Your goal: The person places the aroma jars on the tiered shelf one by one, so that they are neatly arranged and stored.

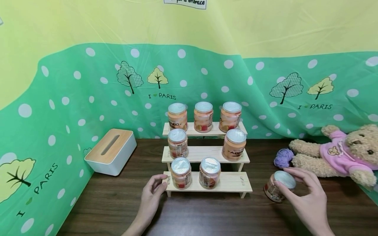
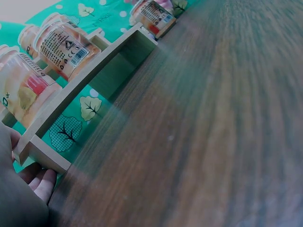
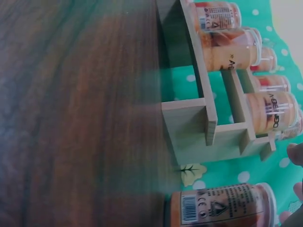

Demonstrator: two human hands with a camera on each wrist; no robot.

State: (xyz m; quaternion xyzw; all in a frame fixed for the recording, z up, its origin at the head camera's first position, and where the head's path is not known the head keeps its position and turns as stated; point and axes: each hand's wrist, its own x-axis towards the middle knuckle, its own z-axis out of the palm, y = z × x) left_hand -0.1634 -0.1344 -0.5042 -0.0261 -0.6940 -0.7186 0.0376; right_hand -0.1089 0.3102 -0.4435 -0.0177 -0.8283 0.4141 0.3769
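Note:
My left hand [image 1: 152,193] grips the left end of a stepped wooden display rack [image 1: 230,180], thumb on the front shelf and fingers by its leg in the left wrist view. Two lidded glass jars with peach-coloured contents, one left [image 1: 181,173] and one mid-shelf [image 1: 210,173], stand on that shelf. The middle shelf bears a jar [image 1: 178,144] on its left and another [image 1: 234,146] on its right. Three jars line the top shelf. Right of the rack, my right hand [image 1: 310,196] has thumb and fingers spread about the lid of another jar [image 1: 274,188] standing on the table.
A white tissue box [image 1: 113,162] with a wooden lid stands left of the rack. To the right lie a purple yarn ball [image 1: 283,158] and a teddy bear [image 1: 333,152] in pink. Behind the dark wood table [image 1: 206,216] hangs a green and yellow cloth [image 1: 203,77].

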